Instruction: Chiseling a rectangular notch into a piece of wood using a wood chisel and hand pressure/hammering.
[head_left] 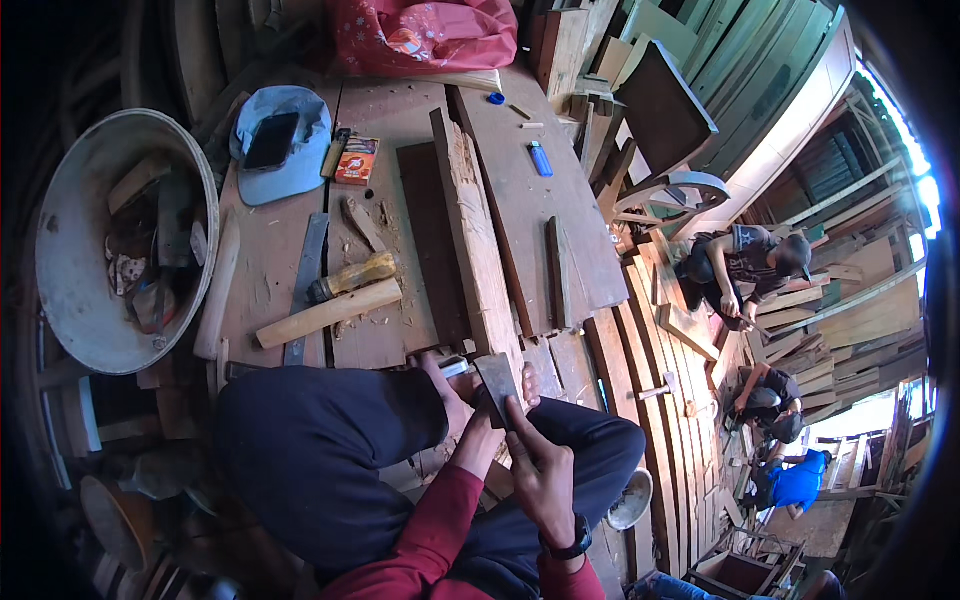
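Observation:
I sit with dark-trousered legs drawn up at the near end of a long rough plank (pixel 472 240). A flat grey metal blade (pixel 497 383), like a hatchet head, stands on the plank's near end. My right hand (pixel 540 468), with a dark watch at the wrist, grips the blade from below and the right. My left hand (pixel 455 400), in a red sleeve, is closed against its left side, thumb raised. What lies under my hands is hidden.
On the workbench lie a yellow-handled tool (pixel 352 276), a wooden bar (pixel 328 312), a metal strip (pixel 306 280), a blue cap (pixel 290 170) with a phone (pixel 271 140), and a blue lighter (pixel 540 158). A metal basin (pixel 70 300) stands left. A person (pixel 745 265) and others work right.

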